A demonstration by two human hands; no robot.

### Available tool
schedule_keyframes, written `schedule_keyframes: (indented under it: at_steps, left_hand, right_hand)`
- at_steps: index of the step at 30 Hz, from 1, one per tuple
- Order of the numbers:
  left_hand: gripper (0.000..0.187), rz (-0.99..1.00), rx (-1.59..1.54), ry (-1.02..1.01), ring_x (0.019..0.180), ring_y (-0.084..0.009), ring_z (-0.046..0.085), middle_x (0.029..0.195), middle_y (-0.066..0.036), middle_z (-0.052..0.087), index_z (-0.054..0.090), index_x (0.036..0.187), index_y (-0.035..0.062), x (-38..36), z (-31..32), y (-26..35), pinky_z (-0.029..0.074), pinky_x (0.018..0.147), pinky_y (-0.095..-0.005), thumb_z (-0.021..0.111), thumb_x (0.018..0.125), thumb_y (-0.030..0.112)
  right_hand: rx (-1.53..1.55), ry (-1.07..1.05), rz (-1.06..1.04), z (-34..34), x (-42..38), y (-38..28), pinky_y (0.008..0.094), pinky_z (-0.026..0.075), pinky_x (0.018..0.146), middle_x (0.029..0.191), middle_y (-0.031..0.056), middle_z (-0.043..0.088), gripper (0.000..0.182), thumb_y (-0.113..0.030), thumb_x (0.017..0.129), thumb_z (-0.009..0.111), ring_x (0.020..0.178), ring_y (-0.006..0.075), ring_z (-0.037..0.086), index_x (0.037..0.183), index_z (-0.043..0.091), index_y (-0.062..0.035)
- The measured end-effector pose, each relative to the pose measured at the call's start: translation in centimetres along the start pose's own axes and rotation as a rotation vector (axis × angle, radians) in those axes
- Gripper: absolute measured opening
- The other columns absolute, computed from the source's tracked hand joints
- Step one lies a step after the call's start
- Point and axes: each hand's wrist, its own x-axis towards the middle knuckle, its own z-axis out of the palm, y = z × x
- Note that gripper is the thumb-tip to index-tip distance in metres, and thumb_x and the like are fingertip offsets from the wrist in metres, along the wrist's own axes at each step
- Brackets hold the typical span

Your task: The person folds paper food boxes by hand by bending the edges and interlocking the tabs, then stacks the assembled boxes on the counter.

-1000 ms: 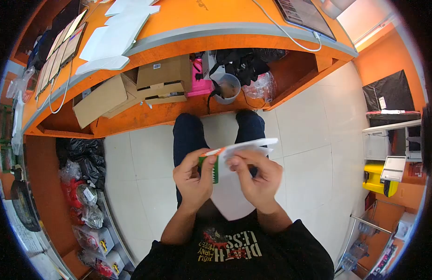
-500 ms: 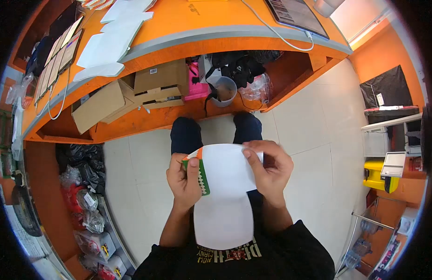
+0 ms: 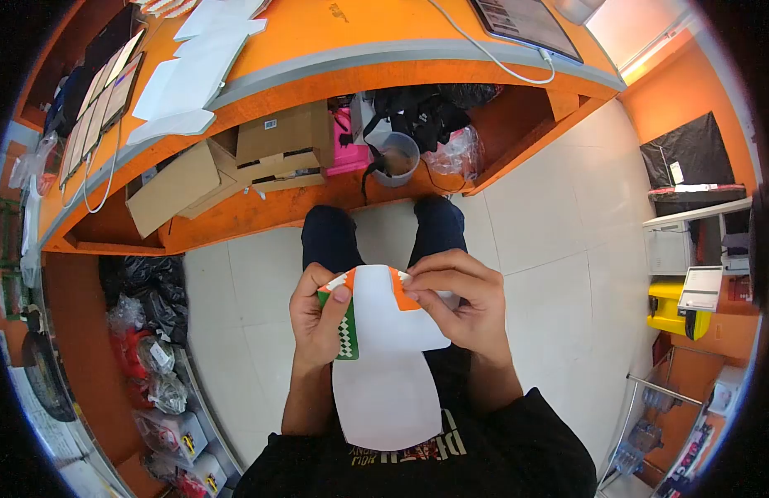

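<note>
A flat paperboard box blank (image 3: 387, 398), white on this side, hangs over my lap with its lower panel against the black shirt. My left hand (image 3: 314, 319) pinches its left edge, thumb on top, where a green flap (image 3: 346, 336) with a pale diamond pattern and an orange corner is folded over. On the right, my right hand (image 3: 469, 307) grips the upper edge between thumb and fingers. An orange flap (image 3: 404, 296) is turned inward there, over the white face. The fingers partly hide that flap and the right-hand edge.
An orange counter (image 3: 318, 41) curves across the front, holding a stack of white blanks (image 3: 181, 87), a tablet (image 3: 529, 29) and a charging cable. Its lower shelf carries cardboard boxes (image 3: 280, 137) and a translucent bucket (image 3: 397, 158). Bagged goods (image 3: 156, 357) stand at left.
My right hand has turned the right flap inward, so its orange printed side now shows. The blank has shifted slightly left and down with both hands.
</note>
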Motion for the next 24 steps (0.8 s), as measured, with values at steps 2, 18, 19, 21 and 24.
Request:
schedule_keyframes:
  at_steps: [2, 18, 19, 21, 24]
  left_hand:
    - [0.011, 0.0, 0.137, 0.007, 0.07, -0.0034, 0.054, 0.083, -0.003, 0.064, 0.058, 0.098, 0.0013, 0.3, 0.6, 0.9, 0.042, 0.063, -0.0172, 0.061, 0.097, 0.012]
    - [0.033, 0.41, 0.927, 0.088, 0.081, -0.0171, 0.063, 0.1, -0.015, 0.066, 0.065, 0.107, -0.0018, -0.8, 3.1, 0.6, 0.049, 0.069, -0.0296, 0.079, 0.078, 0.006]
    - [0.033, 0.241, 0.767, 0.047, 0.078, -0.0159, 0.063, 0.099, -0.014, 0.066, 0.065, 0.106, -0.0017, -0.8, 3.9, 0.5, 0.049, 0.067, -0.0284, 0.079, 0.078, 0.005]
    - [0.025, 0.222, 0.669, 0.073, 0.075, -0.0123, 0.062, 0.093, -0.011, 0.068, 0.065, 0.1, -0.0001, -0.5, 4.3, -0.1, 0.048, 0.063, -0.0248, 0.078, 0.079, 0.002]
    - [0.022, 0.187, 0.665, -0.012, 0.077, -0.0116, 0.063, 0.09, -0.008, 0.069, 0.064, 0.1, -0.0001, -0.6, 3.0, -0.4, 0.05, 0.066, -0.0252, 0.076, 0.082, 0.001]
  right_hand:
    - [0.156, 0.038, 0.219, 0.4, 0.1, -1.2, 0.0251, 0.053, 0.071, 0.087, 0.0103, 0.07, 0.018, 0.008, 0.075, 0.076, 0.08, 0.0157, 0.068, 0.092, 0.071, 0.0013]
    - [0.243, 0.132, 0.34, 0.2, -0.3, 0.9, 0.0238, 0.054, 0.068, 0.08, 0.0073, 0.071, 0.012, 0.005, 0.08, 0.076, 0.076, 0.0099, 0.067, 0.087, 0.067, 0.0011]
    - [0.222, 0.114, 0.322, 0.3, -0.2, 0.9, 0.0236, 0.054, 0.068, 0.08, 0.0074, 0.071, 0.013, 0.005, 0.08, 0.076, 0.076, 0.01, 0.067, 0.089, 0.067, 0.0011]
    - [0.258, 0.106, 0.281, 0.6, -0.5, 1.2, 0.0241, 0.055, 0.067, 0.082, 0.0082, 0.071, 0.015, 0.004, 0.079, 0.077, 0.076, 0.0106, 0.068, 0.09, 0.067, 0.0016]
    - [0.361, 0.091, 0.282, 0.7, -1.1, 1.7, 0.0258, 0.056, 0.071, 0.088, 0.0108, 0.072, 0.018, 0.004, 0.079, 0.077, 0.08, 0.0132, 0.068, 0.095, 0.068, 0.0028]
